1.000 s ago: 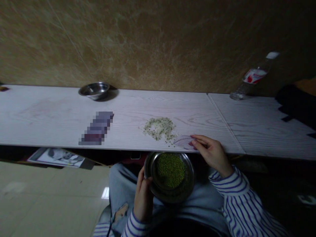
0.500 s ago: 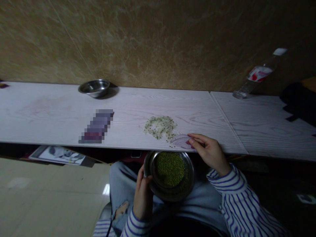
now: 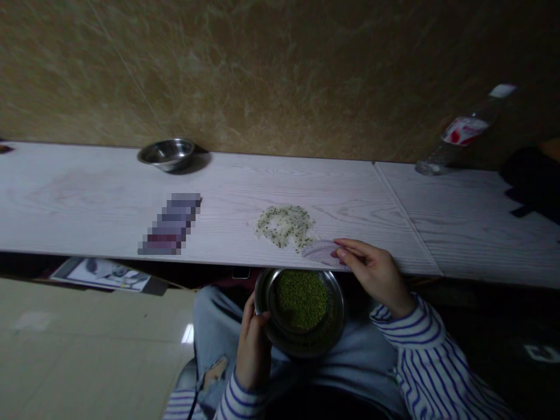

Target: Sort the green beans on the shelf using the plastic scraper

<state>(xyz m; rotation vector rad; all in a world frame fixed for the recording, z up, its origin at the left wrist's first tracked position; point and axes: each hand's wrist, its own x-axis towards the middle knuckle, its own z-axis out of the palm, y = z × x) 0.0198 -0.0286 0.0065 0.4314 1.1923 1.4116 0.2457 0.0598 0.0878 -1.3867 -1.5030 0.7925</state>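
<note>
My left hand [image 3: 254, 344] grips the left rim of a steel bowl [image 3: 338, 318], thumb over the edge. The bowl is held over my lap, just under the table's front edge, with green mung beans [image 3: 303, 298] in it. Between the thumb and fingers of my right hand [image 3: 371, 269] is a clear, half-round protractor [image 3: 321, 252], lying low at the table's edge. Its curved side faces a spread pile of white rice grains mixed with green beans [image 3: 286, 226]. A few grains lie close to the protractor.
On the pale wood-grain table [image 3: 236, 181] a second steel bowl [image 3: 167, 155] stands by the wall. A blurred-out flat object [image 3: 170, 224] lies left of the pile. At the right are a plastic bottle [image 3: 464, 131] and a dark item [image 3: 531, 178].
My right hand and the protractor have shifted slightly toward the table's front edge. My left hand and the bowl have stayed in place. The view has moved a little.
</note>
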